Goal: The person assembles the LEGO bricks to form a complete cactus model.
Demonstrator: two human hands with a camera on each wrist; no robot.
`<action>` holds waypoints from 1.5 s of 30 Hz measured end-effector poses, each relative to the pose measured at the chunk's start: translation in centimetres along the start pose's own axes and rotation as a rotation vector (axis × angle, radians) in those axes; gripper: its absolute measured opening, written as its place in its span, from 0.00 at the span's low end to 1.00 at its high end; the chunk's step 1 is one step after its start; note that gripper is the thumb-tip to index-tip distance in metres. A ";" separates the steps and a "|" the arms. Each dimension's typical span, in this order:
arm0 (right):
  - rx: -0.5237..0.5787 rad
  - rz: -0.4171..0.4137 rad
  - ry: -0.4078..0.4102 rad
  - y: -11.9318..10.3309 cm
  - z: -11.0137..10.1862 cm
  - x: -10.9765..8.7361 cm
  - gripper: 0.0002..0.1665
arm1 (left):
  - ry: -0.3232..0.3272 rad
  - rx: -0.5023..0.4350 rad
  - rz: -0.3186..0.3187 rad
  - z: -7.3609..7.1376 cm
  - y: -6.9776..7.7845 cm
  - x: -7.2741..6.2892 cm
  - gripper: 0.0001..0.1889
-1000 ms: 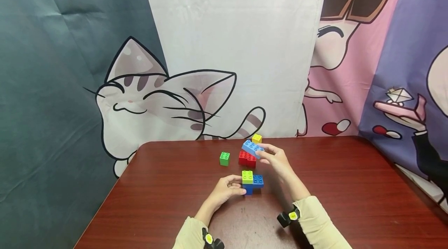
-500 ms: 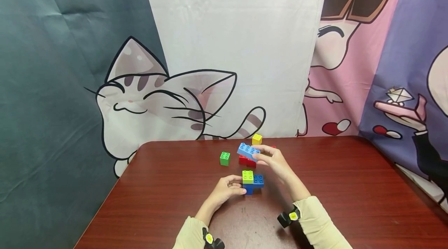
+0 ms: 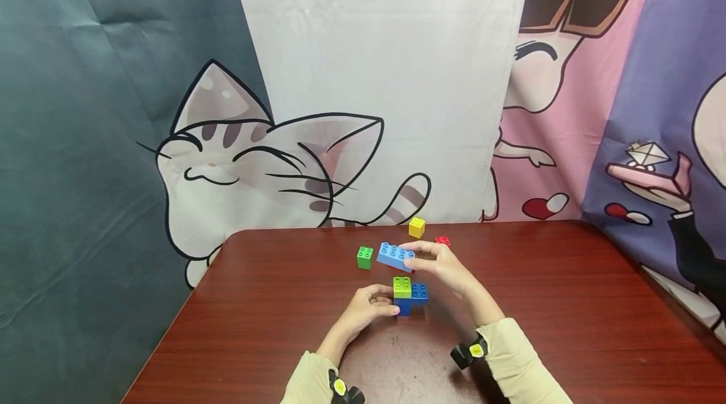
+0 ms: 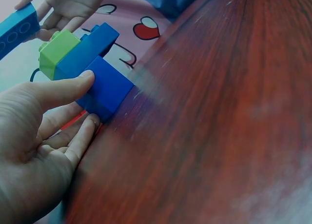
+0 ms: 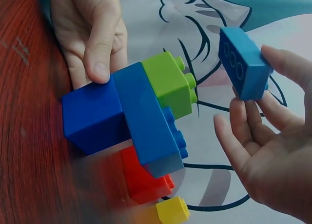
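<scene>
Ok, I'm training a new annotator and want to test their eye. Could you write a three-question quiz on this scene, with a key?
1. Multiple choice: What does the right hand hold?
a) a yellow brick
b) a light blue brick
c) a red brick
2. True or false: The lime-green brick is the lowest part of the stack that the left hand grips.
3. Short answer: In the head view, what colour is the loose brick just to the left of the light blue brick?

Key
1. b
2. False; it sits on top, on a blue brick.
3. Green: the green brick.
</scene>
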State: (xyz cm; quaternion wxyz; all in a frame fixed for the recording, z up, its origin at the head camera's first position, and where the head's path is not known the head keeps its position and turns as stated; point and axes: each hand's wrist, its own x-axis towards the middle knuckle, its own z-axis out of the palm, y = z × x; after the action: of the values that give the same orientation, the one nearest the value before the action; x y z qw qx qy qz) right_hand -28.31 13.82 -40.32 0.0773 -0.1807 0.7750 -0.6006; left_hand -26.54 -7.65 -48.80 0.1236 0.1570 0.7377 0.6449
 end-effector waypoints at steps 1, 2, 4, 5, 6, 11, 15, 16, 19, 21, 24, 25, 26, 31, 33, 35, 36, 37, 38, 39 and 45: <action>0.001 -0.001 -0.019 0.1 0.0 0.0 0.26 | 0.001 0.004 -0.001 0.0 0.0 0.0 0.23; 0.000 -0.003 -0.037 0.1 0.0 0.0 0.26 | 0.001 0.005 -0.001 0.0 0.0 0.0 0.23; -0.014 -0.013 -0.075 0.2 0.0 -0.1 0.25 | 0.002 0.010 -0.002 0.0 0.0 0.0 0.23; -0.024 -0.022 -0.096 0.3 0.0 -0.1 0.25 | 0.002 0.009 -0.005 0.0 0.0 0.0 0.22; -0.034 -0.029 -0.116 0.3 -0.1 -0.1 0.25 | 0.000 0.009 -0.004 0.0 0.0 0.0 0.22; -0.077 -0.058 -0.181 0.6 -0.1 0.0 0.24 | -0.004 0.008 -0.003 -0.1 -0.1 0.0 0.21; -0.084 -0.058 -0.194 0.8 -0.2 0.1 0.25 | -0.004 0.013 0.005 -0.1 -0.2 0.1 0.21; -0.086 -0.057 -0.196 0.9 -0.3 0.1 0.25 | -0.004 0.015 0.004 -0.1 -0.3 0.1 0.21; -0.091 -0.054 -0.199 1.0 -0.3 0.1 0.25 | -0.005 0.015 0.002 -0.1 -0.3 0.2 0.21; -0.101 -0.059 -0.199 1.1 -0.3 0.1 0.24 | -0.008 0.014 0.008 -0.1 -0.3 0.2 0.22; -0.118 -0.070 -0.202 1.2 -0.3 0.2 0.24 | -0.008 0.017 0.011 -0.1 -0.3 0.1 0.22; -0.123 -0.072 -0.206 1.2 -0.3 0.2 0.24 | -0.006 0.017 0.010 -0.1 -0.3 0.1 0.22; -0.128 -0.074 -0.209 1.2 -0.3 0.2 0.24 | -0.003 0.015 0.006 -0.1 -0.3 0.1 0.22; -0.144 -0.070 -0.217 1.2 -0.2 0.2 0.24 | 0.012 0.017 0.001 -0.1 -0.2 0.0 0.22; -0.150 -0.068 -0.217 1.2 -0.3 0.2 0.24 | 0.011 0.016 0.006 -0.1 -0.1 -0.1 0.22; -0.151 -0.064 -0.219 1.3 -0.3 0.2 0.25 | 0.007 0.013 0.015 0.0 0.0 -0.1 0.22; -0.150 -0.061 -0.220 1.3 -0.3 0.1 0.25 | 0.005 0.012 0.018 0.0 0.0 -0.1 0.23; -0.148 -0.060 -0.221 1.3 -0.2 0.1 0.25 | 0.004 0.013 0.020 0.0 0.1 -0.1 0.23; -0.148 -0.056 -0.220 1.4 -0.2 0.1 0.25 | 0.002 0.014 0.020 0.0 0.1 -0.1 0.23; -0.147 -0.054 -0.218 1.4 -0.2 0.1 0.25 | 0.001 0.015 0.021 -0.1 0.1 -0.1 0.23; -0.180 -0.058 -0.212 1.2 -0.2 0.1 0.25 | -0.005 0.019 0.022 0.0 0.1 -0.2 0.23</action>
State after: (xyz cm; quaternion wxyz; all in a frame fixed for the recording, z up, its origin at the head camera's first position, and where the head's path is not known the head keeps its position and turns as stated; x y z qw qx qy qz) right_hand -28.65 14.22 -41.43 0.1247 -0.2715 0.8077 -0.5082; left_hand -26.37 -7.75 -48.70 0.1168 0.1677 0.7416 0.6389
